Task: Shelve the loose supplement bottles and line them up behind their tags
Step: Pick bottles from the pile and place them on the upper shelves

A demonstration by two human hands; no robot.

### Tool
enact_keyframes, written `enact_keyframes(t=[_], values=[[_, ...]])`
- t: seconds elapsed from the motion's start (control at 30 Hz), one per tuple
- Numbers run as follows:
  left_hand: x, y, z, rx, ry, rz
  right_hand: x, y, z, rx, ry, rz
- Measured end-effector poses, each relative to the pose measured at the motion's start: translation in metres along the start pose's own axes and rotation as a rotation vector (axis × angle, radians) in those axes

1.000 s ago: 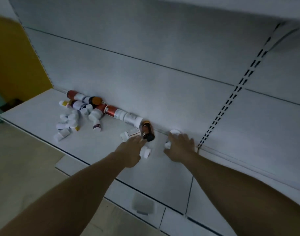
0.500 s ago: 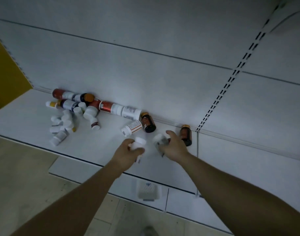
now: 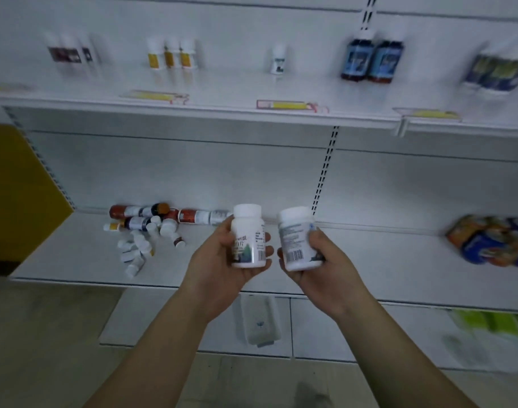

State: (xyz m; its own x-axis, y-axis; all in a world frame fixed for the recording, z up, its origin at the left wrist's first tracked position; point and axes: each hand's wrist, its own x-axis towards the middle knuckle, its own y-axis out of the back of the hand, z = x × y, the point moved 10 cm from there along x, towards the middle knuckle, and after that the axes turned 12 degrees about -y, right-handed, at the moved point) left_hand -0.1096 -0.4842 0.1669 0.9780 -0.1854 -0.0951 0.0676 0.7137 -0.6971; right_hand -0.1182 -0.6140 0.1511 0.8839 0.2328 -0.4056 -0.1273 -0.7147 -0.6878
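up close, a person stands before white shop shelving with a bottle in each hand, both raised in front of the lower shelf [image 3: 384,260]. the left hand [image 3: 219,260] wraps its fingers and thumb round an upright white bottle [image 3: 247,231] with a green-printed label and a barcode; the right hand [image 3: 328,269] grips a second white bottle [image 3: 296,240], its cap leaning a little to the left and its barcode facing out. the two bottles are near each other but apart. further left, against the back panel of the lower shelf, a heap of loose bottles [image 3: 143,231] lies mostly on its sides, white ones mixed with red-brown ones. on the upper shelf [image 3: 237,92] other bottles stand upright behind yellow tags [image 3: 287,105] fixed along the front edge: three yellow-labelled bottles [image 3: 171,57] at left, a pair of dark blue bottles [image 3: 371,60] toward the right. orange and blue packs [image 3: 490,242] sit at the far right of the lower shelf, too blurred to read
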Motion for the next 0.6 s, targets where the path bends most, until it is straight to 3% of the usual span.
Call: enact_keyframes(t=[0.2,0.33,0.47,0.6], values=[[-0.037,-0.063,0.026,0.087,-0.132,-0.125,-0.067,0.003,-0.037,0.019,0.116,0.06],[-0.05,-0.11,0.02,0.09,-0.142,-0.165,-0.11,0.0,-0.072,-0.022,0.231,0.012],[-0.06,-0.171,-0.009,0.072,-0.101,-0.269,-0.163,0.013,-0.124,-0.229,0.421,-0.015],[-0.067,-0.244,-0.053,0.126,-0.107,-0.397,-0.229,0.052,-0.181,-0.398,0.572,0.089]])
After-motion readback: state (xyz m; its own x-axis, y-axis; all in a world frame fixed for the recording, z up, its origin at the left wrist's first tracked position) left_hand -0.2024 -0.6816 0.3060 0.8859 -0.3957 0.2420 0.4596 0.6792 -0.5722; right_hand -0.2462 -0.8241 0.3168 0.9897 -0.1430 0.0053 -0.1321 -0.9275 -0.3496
